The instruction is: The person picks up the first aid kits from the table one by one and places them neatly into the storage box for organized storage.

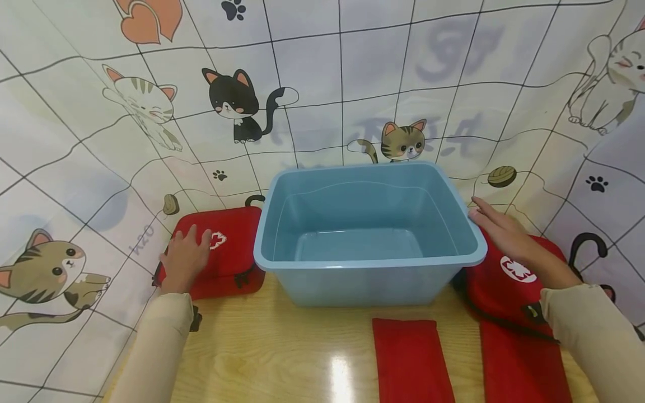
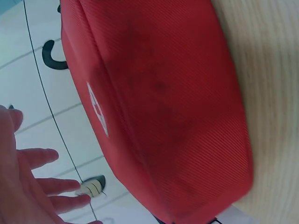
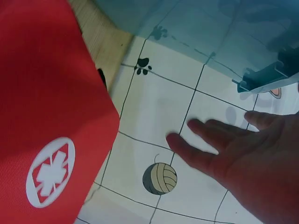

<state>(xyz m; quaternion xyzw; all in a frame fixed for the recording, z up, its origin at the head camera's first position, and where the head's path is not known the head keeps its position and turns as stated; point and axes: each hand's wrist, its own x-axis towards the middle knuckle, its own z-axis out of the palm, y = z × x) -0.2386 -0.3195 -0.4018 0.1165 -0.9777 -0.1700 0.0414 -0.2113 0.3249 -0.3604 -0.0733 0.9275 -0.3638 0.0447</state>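
A red first aid pouch [image 1: 234,224] with a white cross emblem lies at the left of the table. My left hand [image 1: 186,256] hovers over it, and the left wrist view shows the spread fingers apart from the pouch [image 2: 173,107]. My right hand [image 1: 504,232] is beside the right rim of a light blue plastic basin [image 1: 358,285], its fingers extended. In the right wrist view the hand [image 3: 233,149] holds nothing. Below that hand sits a second red first aid bag [image 1: 486,288] with a white emblem and a dark strap.
Two red fabric strips, a left one [image 1: 410,358] and a right one [image 1: 524,364], lie near the front of the wooden table [image 1: 282,352]. Behind and at both sides hangs a white sheet [image 1: 317,84] printed with cats and grid lines.
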